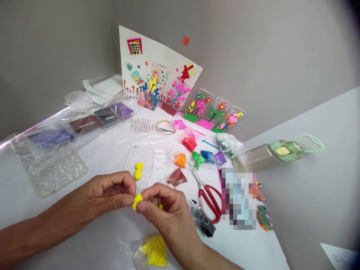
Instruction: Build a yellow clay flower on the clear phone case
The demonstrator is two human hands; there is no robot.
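Note:
Between the fingertips of my left hand (112,193) and my right hand (165,206) is a small piece of yellow modelling clay (137,201). Both hands are closed in a pinch on it. Just beyond them lies a clear phone case (145,161) with a yellow clay shape (138,171) of two joined rounded lumps on it. Another bit of yellow clay (161,206) shows by the curled fingers of my right hand, partly hidden. Below my hands is an opened plastic packet of yellow clay (156,250).
Red-handled scissors (209,200) and a black clay packet (204,221) lie right of my hands. Several coloured clay packets (198,159) sit behind. Decorated phone cases (216,112) lean at the wall. A textured clear mat (56,168) is left, a bottle (270,153) right.

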